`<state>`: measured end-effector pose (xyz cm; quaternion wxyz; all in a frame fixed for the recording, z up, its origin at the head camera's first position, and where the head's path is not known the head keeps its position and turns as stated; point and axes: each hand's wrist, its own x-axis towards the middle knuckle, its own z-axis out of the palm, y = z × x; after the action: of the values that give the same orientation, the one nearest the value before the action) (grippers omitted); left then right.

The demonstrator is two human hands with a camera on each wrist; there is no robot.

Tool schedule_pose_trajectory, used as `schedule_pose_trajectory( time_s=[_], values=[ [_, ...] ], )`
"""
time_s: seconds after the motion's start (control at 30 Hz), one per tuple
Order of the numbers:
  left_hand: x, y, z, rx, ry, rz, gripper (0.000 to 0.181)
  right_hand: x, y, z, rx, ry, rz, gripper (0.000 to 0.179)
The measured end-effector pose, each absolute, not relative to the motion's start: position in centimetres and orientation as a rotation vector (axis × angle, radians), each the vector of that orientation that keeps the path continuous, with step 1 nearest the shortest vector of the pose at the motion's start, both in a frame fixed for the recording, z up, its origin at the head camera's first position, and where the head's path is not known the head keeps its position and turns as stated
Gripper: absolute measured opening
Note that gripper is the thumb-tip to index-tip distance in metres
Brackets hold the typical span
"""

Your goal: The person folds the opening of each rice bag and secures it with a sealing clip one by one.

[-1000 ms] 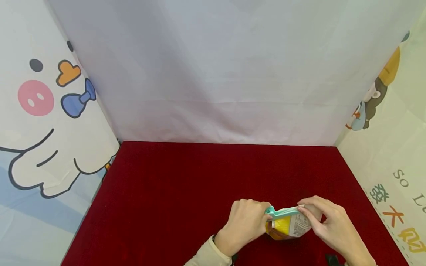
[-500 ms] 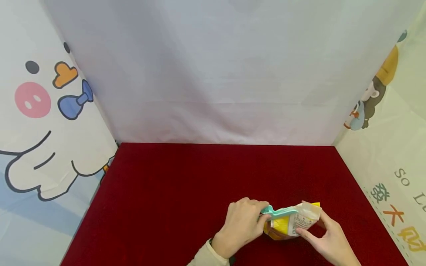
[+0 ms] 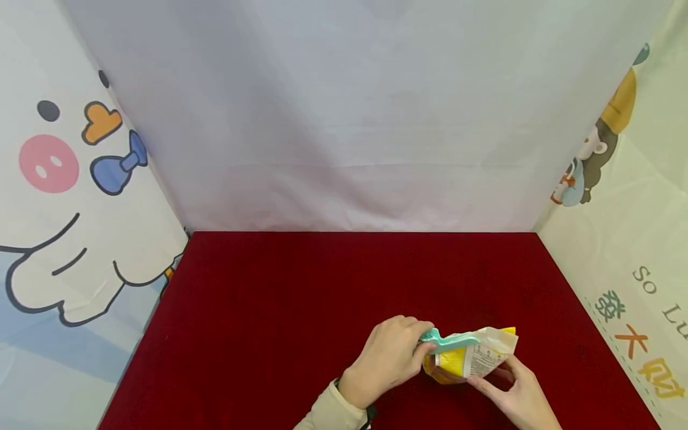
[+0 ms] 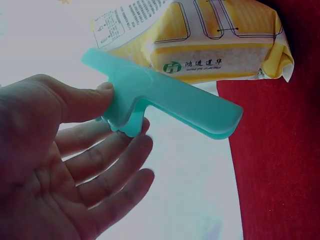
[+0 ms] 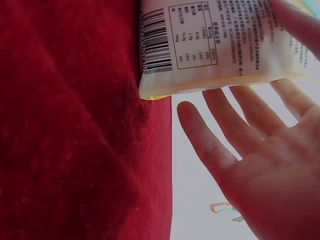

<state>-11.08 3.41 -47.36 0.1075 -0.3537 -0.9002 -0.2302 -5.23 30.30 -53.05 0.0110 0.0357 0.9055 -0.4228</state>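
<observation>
In the head view my left hand point(image 3: 388, 359) pinches the handle end of a teal bag clip point(image 3: 455, 342) between thumb and index finger. The clip's long arm lies along the upper part of a yellow and white printed packet point(image 3: 485, 358). Seen from the left wrist, the clip point(image 4: 175, 95) crosses in front of the packet point(image 4: 215, 45); whether it clamps the film I cannot tell. My right hand point(image 3: 517, 391) holds the packet's lower right side, thumb on the near face. In the right wrist view, its other fingers reach under the packet point(image 5: 200, 47), partly hidden.
A dark red cloth point(image 3: 301, 310) covers the table. Behind it hangs a plain pale curtain point(image 3: 344, 119). Printed cartoon curtains stand at the left point(image 3: 123, 233) and the right point(image 3: 618, 251).
My right hand has shifted from the packet's upper right corner down to its lower right side, baring the top flap. My left hand keeps its pinch on the clip, with only a slight shift.
</observation>
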Motion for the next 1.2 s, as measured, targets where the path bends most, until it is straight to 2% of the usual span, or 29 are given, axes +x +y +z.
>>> schedule_pose_trajectory(
  time_s=[0.37, 0.63, 1.2],
  values=[
    [-11.5, 3.7, -48.0, -0.997, -2.615, -0.916, 0.02, -5.4, 30.5, -53.4, 0.108, 2.819, -1.344, 0.066],
    [-11.1, 4.3, -47.9, -0.919, -2.552, -0.862, 0.017, -5.3, 30.3, -53.4, 0.096, 2.811, -1.376, 0.064],
    [-10.8, 5.8, -46.4, -0.957, -2.425, -0.837, 0.015, -5.2, 30.1, -53.3, 0.067, 2.848, -1.384, 0.061]
  ],
)
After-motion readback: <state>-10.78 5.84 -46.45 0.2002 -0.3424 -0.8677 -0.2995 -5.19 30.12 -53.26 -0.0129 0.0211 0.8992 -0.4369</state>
